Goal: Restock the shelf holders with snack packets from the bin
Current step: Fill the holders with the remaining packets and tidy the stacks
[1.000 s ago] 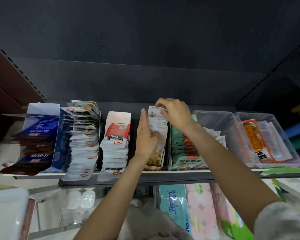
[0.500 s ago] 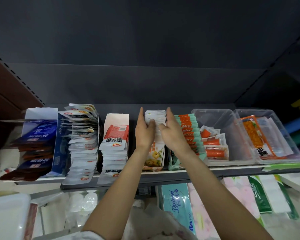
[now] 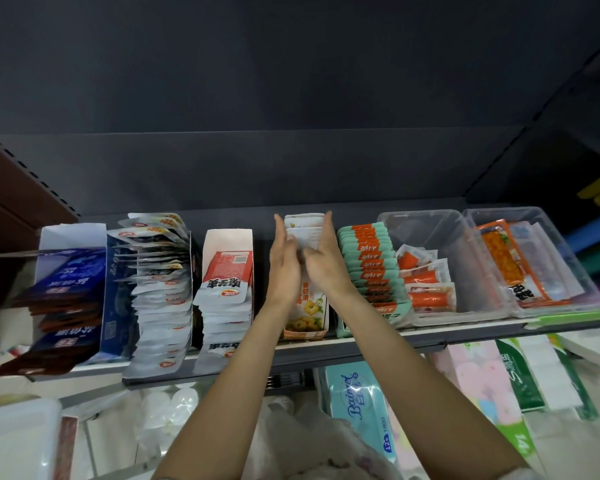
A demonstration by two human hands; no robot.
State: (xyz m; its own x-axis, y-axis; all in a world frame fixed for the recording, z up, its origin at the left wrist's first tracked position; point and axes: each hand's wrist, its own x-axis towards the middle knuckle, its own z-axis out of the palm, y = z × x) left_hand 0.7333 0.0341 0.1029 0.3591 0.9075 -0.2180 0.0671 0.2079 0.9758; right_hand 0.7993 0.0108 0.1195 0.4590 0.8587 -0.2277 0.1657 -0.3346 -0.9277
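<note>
Below the shelf (image 3: pixel 326 348), a tissue pack (image 3: pixel 357 407) reads "Bainei". Both hands, left (image 3: pixel 284 268) and right (image 3: pixel 326 268), now press flat against the white packets (image 3: pixel 303 226), the right no longer curled on top.

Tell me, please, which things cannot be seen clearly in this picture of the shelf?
- Head view: the middle of the white packet row is hidden behind the left hand and right hand.
- The white bin is cut off by the left edge; its contents do not show.
- The print on the blue packets is blurred.
</note>
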